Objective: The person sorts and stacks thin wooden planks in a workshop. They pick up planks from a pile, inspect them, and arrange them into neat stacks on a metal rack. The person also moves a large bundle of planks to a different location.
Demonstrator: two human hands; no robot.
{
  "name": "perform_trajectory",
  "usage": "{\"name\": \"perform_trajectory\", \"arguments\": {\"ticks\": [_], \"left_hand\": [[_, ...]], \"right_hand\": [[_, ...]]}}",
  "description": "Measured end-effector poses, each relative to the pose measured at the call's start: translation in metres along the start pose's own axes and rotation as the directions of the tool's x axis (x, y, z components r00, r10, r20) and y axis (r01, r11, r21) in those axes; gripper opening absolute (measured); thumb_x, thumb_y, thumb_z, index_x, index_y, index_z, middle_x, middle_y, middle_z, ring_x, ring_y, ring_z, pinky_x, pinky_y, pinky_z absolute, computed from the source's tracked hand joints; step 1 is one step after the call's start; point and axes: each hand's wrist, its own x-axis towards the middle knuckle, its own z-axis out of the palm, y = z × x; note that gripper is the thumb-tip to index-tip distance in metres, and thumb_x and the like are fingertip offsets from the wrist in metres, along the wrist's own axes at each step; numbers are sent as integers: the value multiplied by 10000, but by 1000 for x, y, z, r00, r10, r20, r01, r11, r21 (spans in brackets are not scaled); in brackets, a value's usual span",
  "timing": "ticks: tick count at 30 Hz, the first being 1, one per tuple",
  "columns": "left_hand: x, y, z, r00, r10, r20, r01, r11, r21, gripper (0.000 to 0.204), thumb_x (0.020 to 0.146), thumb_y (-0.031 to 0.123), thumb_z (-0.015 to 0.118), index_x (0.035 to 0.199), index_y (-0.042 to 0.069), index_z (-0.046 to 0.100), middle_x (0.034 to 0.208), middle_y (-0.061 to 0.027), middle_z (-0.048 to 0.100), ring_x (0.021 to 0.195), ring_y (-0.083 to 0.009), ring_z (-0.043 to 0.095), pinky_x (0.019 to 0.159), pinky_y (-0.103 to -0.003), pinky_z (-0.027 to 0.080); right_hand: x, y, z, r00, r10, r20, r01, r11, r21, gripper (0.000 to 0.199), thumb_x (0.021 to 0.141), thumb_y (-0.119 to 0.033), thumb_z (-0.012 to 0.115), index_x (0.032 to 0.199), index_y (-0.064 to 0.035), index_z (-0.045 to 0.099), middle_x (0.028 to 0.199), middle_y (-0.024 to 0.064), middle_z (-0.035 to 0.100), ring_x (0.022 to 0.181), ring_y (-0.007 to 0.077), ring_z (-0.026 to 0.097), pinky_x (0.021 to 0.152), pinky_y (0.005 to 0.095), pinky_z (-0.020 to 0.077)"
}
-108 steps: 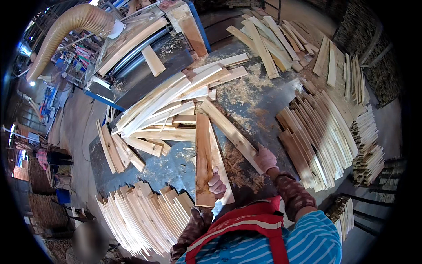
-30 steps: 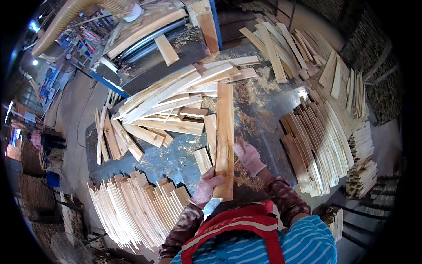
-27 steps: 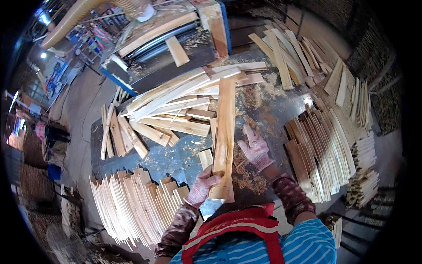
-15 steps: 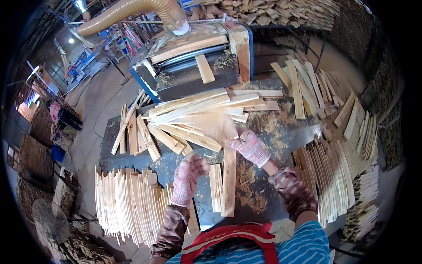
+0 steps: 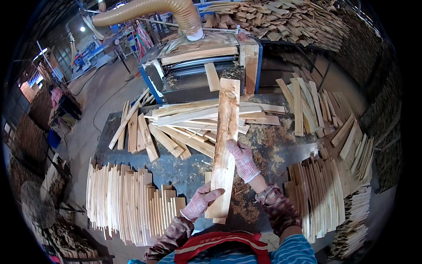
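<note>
A long wooden board [image 5: 227, 127] with bark-like brown marks on its face is held up in front of me, its far end pointing at the machine. My left hand [image 5: 203, 200], in a pinkish knit glove, grips its near left edge with the thumb on top. Midway along the right edge, my gloved right hand [image 5: 241, 159] is closed on the same board. Beneath it, the ends of boards on the dark table [image 5: 176, 169] peek out. Just beyond lies a loose heap of planed boards [image 5: 189, 127], partly hidden by the held one.
A planer-like machine [image 5: 200, 72] with a ribbed hose [image 5: 145, 9] stands ahead; one board [image 5: 212, 77] sticks out of it. Stacked slats flank me at left [image 5: 127, 200] and right [image 5: 318, 193]. More boards [image 5: 303, 105] lie at the far right. Shavings [image 5: 270, 143] litter the table.
A board that was a blur by my right hand is now held lengthwise before me. My left hand has moved down and right onto it; both hands grip it.
</note>
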Motion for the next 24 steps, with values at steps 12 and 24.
{"name": "perform_trajectory", "arguments": {"ticks": [12,24], "left_hand": [[29,-48,-23,963,-55,-265,140,938,316,731,910,370,732,1425,-60,440,1249,-85,620,1101,-148,598,965,-259,472],[99,-110,-226,778,-182,-601,136,983,-121,406,891,225,697,1257,75,607,934,-11,659,776,-119,618,642,-281,489]], "right_hand": [[18,92,-31,931,40,-364,-164,934,-316,449,919,-410,684,942,38,699,785,100,671,727,192,593,709,349,483],[-51,201,-67,996,68,-58,-58,-5,-998,551,873,-385,644,1258,3,576,1190,242,624,1077,424,615,921,500,512]]}}
